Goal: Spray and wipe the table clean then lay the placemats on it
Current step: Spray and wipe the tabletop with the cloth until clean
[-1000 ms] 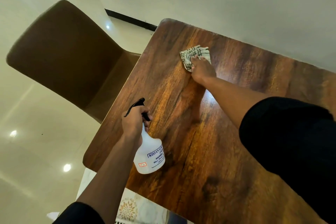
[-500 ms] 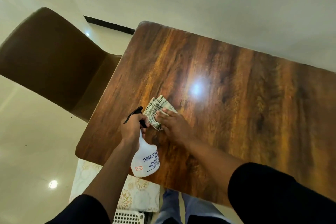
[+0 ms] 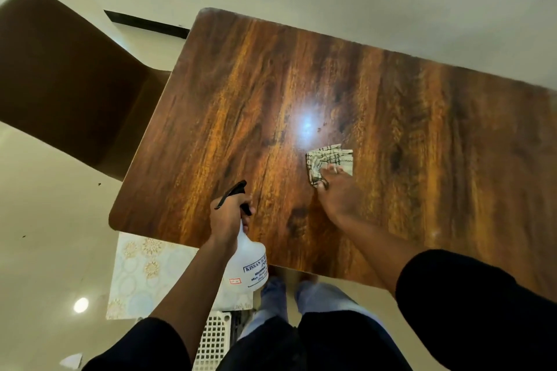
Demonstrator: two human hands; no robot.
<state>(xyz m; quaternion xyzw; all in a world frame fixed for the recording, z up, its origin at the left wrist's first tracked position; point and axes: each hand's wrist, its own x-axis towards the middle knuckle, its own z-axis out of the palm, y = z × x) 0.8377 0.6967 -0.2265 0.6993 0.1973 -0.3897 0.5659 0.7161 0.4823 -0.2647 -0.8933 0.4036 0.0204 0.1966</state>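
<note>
Checked cloth (image 3: 328, 161) under flat right hand (image 3: 339, 197); left hand (image 3: 227, 215) grips spray bottle (image 3: 248, 262).

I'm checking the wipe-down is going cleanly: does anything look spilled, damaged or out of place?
A few small dark specks sit on the table by the glare, just beyond the cloth; nothing else stands out.

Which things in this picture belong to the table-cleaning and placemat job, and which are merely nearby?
Part of the job:
spray bottle in left hand
checked cloth under right hand
wooden table
patterned placemat, below the table edge

Merely nearby:
brown chair
white lattice basket
</note>
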